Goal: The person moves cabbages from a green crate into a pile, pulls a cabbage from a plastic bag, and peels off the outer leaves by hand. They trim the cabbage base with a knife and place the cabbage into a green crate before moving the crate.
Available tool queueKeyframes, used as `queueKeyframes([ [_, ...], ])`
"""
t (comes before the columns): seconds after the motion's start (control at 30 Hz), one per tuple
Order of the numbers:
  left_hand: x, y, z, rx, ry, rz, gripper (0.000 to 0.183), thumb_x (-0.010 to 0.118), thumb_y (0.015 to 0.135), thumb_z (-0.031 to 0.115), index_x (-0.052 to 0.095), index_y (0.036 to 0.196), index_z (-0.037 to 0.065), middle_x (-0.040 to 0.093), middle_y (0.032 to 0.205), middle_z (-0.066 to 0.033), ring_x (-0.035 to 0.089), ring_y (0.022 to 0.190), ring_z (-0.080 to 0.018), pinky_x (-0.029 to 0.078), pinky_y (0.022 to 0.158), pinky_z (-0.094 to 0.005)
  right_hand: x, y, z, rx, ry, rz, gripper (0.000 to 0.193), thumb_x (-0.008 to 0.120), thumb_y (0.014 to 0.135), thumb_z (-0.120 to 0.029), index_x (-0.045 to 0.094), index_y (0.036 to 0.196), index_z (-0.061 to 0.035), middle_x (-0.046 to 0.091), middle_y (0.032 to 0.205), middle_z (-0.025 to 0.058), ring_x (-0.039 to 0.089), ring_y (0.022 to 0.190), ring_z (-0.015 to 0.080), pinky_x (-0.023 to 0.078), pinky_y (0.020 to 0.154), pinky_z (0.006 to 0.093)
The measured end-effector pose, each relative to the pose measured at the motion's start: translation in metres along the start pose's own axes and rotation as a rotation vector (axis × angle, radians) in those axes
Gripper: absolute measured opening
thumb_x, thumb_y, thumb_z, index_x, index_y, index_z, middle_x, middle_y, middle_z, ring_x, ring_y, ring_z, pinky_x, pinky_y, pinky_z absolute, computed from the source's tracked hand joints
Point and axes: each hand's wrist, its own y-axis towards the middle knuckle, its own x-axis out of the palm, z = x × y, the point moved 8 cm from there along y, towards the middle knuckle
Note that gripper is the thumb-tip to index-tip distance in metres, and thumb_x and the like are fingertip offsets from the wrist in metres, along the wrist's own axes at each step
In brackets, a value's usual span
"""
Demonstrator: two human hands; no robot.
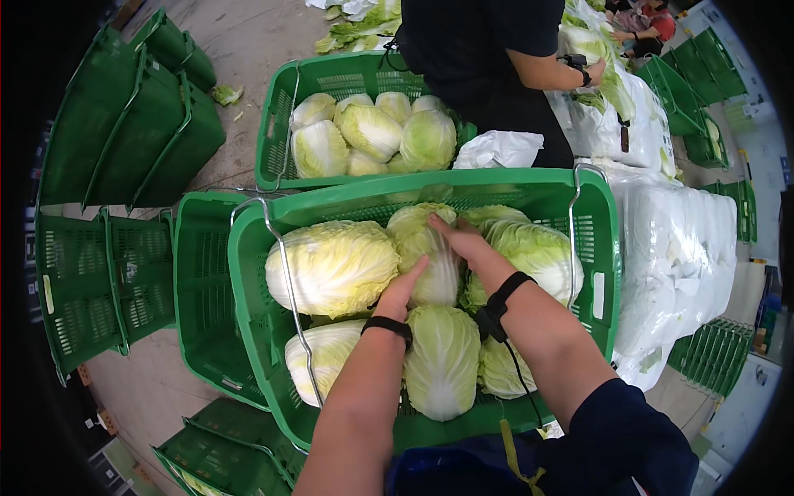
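A green plastic crate in front of me holds several pale green cabbages. Both my hands grip one cabbage in the middle of the crate. My left hand presses its left side, and my right hand lies over its top right. A big cabbage lies to the left of it, another to the right, and one lies nearer to me. Black bands circle both my wrists.
A second green crate with several cabbages stands beyond, beside a person in dark clothes. Stacked empty green crates fill the left. White sacks lie on the right. Cabbage leaves litter the concrete floor.
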Motion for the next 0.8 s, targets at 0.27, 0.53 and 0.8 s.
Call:
queueKeyframes([
  [0.27, -0.003, 0.000, 0.002, 0.092, 0.122, 0.058, 0.065, 0.065, 0.082, 0.041, 0.044, 0.128, 0.000, 0.054, 0.122, -0.0103, 0.052, 0.108, -0.0219, 0.040, 0.094, -0.0318, 0.010, 0.043, 0.005, -0.126, -0.133, 0.005, 0.101, 0.056, 0.070, -0.070, 0.034, 0.134, 0.0051, 0.051, 0.124, 0.0224, 0.054, 0.109, 0.0301, 0.043, 0.089, 0.0372],
  [0.53, -0.001, -0.017, -0.001, 0.065, -0.024, 0.034, 0.078, 0.070, 0.075, 0.044, 0.038, 0.133, 0.003, 0.049, 0.127, -0.0104, 0.049, 0.111, -0.0225, 0.038, 0.095, -0.0323, 0.005, 0.008, -0.001, -0.108, 0.219, 0.055, 0.094, 0.064, 0.071, -0.060, 0.038, 0.130, 0.0081, 0.055, 0.118, 0.0221, 0.057, 0.103, 0.0285, 0.045, 0.086, 0.0355],
  [0.8, 0.009, -0.037, 0.004, 0.075, -0.170, -0.059, 0.067, 0.072, 0.076, 0.030, 0.041, 0.130, 0.004, 0.049, 0.126, -0.0097, 0.049, 0.112, -0.0222, 0.039, 0.095, -0.0327, -0.023, -0.014, 0.006, -0.499, 0.352, 0.079, 0.071, 0.065, 0.078, -0.043, 0.043, 0.125, 0.0058, 0.054, 0.117, 0.0158, 0.052, 0.104, 0.0211, 0.042, 0.088, 0.0316],
])
